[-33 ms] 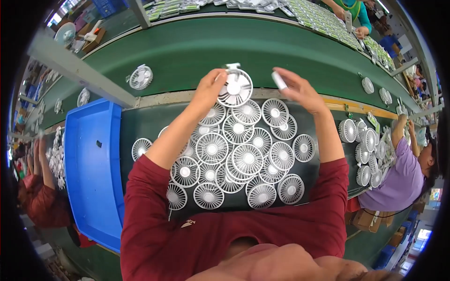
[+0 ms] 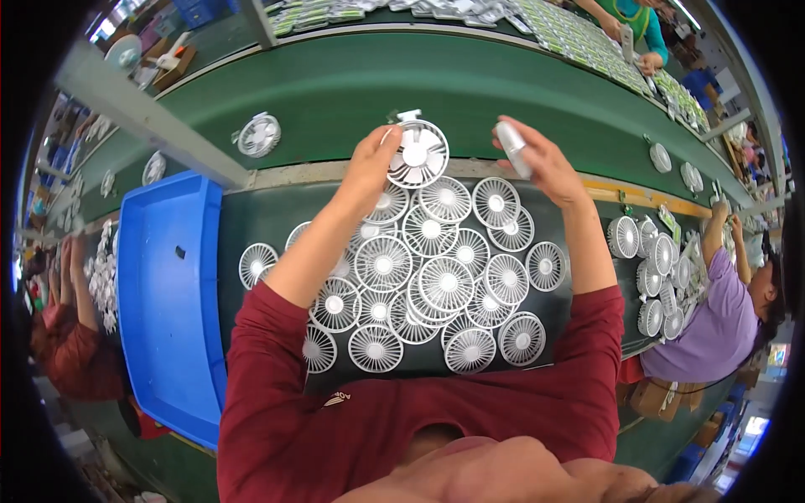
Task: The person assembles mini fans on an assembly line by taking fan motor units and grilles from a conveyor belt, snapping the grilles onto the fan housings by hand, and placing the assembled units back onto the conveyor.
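Both hands are busy: the left hand (image 2: pixel 371 163) grips one white fan head (image 2: pixel 418 154) above the bench's (image 2: pixel 260 214) far edge, the right hand (image 2: pixel 545 165) one white piece (image 2: pixel 513 149). About two dozen round white grilles (image 2: pixel 382 263) lie on the bench. Pale lettering (image 2: pixel 337 399) marks the red shirt (image 2: pixel 503 411). One blue tray (image 2: pixel 168 310) shows one small dark patch (image 2: pixel 180 251).
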The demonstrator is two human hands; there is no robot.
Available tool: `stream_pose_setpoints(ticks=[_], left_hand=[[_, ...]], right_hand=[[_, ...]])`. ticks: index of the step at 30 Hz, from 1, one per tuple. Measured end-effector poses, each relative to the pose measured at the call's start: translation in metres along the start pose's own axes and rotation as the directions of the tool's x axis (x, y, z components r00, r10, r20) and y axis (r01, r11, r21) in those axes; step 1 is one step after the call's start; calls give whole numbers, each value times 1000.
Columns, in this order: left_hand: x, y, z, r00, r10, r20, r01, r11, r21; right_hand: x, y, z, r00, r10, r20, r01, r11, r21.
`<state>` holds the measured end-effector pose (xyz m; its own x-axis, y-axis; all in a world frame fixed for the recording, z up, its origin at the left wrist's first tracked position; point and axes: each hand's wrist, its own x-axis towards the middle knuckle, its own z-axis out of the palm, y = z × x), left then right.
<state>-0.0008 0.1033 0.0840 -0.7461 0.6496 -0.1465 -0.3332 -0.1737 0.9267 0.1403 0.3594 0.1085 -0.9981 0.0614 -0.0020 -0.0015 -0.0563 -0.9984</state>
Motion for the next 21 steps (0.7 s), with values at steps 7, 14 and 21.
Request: stream_pose_setpoints(ticks=[7, 14, 21], left_hand=[[-59, 1, -17, 998, 3, -56, -43, 693, -720], [-90, -6, -26, 993, 87, 76, 7, 614, -789], [-96, 2, -30, 994, 21, 112, 77, 593, -802]], right_hand=[[8, -21, 79, 990, -101, 102, 52, 914, 403], [24, -36, 168, 983, -162, -91, 116, 918, -378], [26, -25, 204, 748, -638, 184, 535, 414, -736]])
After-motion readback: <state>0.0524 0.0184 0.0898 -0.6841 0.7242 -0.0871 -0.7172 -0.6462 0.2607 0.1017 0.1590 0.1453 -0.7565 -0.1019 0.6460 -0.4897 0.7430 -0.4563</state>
